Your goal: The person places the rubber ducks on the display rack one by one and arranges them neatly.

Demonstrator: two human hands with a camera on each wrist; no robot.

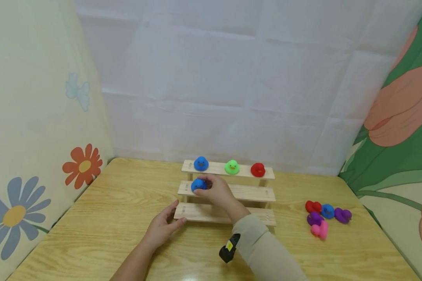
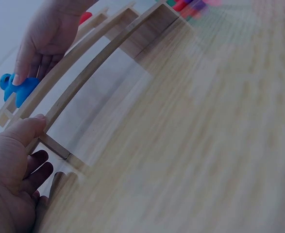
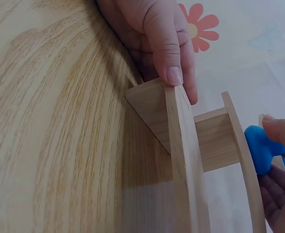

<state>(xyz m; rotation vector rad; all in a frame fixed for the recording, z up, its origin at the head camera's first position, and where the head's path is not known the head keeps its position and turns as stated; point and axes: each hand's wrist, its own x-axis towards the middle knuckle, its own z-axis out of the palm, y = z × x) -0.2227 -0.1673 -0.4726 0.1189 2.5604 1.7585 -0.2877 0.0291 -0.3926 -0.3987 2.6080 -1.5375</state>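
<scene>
A three-step wooden rack (image 1: 247, 192) stands on the table. My right hand (image 1: 218, 191) pinches a blue rubber duck (image 1: 198, 185) at the left end of the middle step. In the right wrist view that duck (image 3: 259, 149) touches the step's surface. My left hand (image 1: 160, 227) grips the left end of the bottom step, its thumb on the front edge, as the left wrist view also shows. Along the top step sit a blue duck (image 1: 201, 163), a green duck (image 1: 232, 167) and a red duck (image 1: 258, 169), from left to right.
Right of the rack, several loose ducks lie clustered on the wooden table (image 1: 126, 191): a red one (image 1: 313, 206), a blue one (image 1: 328, 211), purple ones (image 1: 343, 215) and a pink one (image 1: 320, 230). A white cloth (image 1: 218, 78) hangs behind; flower-printed panels flank the sides.
</scene>
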